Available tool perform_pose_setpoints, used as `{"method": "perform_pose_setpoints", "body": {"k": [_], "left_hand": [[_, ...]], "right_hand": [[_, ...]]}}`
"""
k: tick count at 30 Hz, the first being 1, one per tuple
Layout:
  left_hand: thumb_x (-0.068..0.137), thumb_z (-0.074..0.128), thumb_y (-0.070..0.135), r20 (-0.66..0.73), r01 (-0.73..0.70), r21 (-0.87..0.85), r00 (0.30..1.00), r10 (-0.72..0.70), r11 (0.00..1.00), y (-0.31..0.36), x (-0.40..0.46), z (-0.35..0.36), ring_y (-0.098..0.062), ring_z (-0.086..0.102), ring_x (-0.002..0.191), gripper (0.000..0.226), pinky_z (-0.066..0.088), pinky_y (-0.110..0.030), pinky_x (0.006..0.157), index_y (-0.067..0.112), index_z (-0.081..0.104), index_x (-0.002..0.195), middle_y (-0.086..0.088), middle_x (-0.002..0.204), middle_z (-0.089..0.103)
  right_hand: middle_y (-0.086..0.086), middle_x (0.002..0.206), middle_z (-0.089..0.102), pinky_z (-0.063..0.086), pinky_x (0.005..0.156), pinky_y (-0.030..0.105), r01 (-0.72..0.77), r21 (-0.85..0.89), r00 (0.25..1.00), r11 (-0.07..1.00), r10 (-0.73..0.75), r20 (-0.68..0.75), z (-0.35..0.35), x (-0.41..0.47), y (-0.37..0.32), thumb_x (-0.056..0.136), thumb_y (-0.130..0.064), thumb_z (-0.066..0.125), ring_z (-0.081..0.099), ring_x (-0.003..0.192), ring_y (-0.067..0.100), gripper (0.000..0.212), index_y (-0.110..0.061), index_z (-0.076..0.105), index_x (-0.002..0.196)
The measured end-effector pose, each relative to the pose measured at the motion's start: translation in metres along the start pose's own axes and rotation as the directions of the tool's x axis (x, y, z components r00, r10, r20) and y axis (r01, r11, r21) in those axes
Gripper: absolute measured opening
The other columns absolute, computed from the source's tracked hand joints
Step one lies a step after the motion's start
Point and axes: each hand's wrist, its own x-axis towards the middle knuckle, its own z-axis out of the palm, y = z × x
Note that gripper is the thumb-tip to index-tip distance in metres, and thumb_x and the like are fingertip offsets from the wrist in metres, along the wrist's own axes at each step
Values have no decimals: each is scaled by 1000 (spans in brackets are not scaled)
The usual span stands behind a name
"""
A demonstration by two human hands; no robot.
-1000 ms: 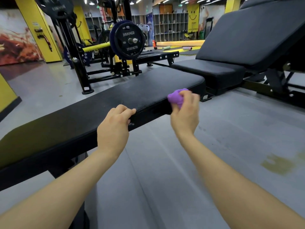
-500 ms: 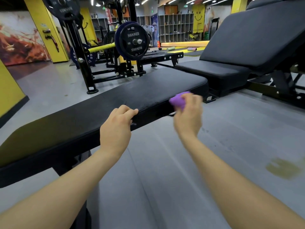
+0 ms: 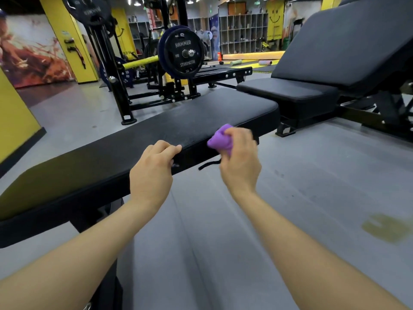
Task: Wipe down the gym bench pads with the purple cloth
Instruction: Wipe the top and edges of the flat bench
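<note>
A long flat black bench pad [image 3: 138, 144] runs from lower left to the middle. My left hand [image 3: 153, 173] grips its near edge, fingers curled over the top. My right hand [image 3: 240, 162] holds a bunched purple cloth [image 3: 220, 140] against the pad's near side edge, a little right of my left hand. A thin black strap [image 3: 209, 164] hangs from the pad just below the cloth. A second bench stands at the right, with a seat pad [image 3: 288, 91] and an inclined back pad [image 3: 348, 43].
A rack with a black Hammer Strength weight plate [image 3: 184, 53] and its floor frame stands behind the flat bench. Yellow pillars and a mural wall are at the left. Grey floor [image 3: 312, 186] stretches right, with a yellowish stain [image 3: 384, 227].
My right hand has slid the cloth slightly left and down along the pad's side edge. My left hand has kept its grip. The view has shifted a little.
</note>
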Motion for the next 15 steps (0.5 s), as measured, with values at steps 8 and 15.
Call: {"method": "perform_pose_setpoints", "body": {"k": [8, 15], "left_hand": [[84, 57, -3, 18, 24, -30, 1000, -24, 999, 0, -2, 0, -20, 56, 94, 38, 52, -41, 57, 18, 64, 116, 3, 103, 62], [86, 55, -2, 19, 107, -56, 994, -106, 993, 8, -3, 1, -19, 54, 99, 40, 52, -40, 69, 18, 63, 119, 4, 108, 61]], "right_hand": [[0, 118, 57, 36, 55, 26, -242, 170, 910, 955, 284, -302, 39, -10, -27, 81, -13, 65, 53, 103, 27, 34, -16, 59, 114], [1, 116, 60, 37, 64, 21, -153, 202, 942, 967, 205, -266, 34, -15, -15, 78, -13, 70, 56, 98, 26, 39, -18, 63, 116]]}}
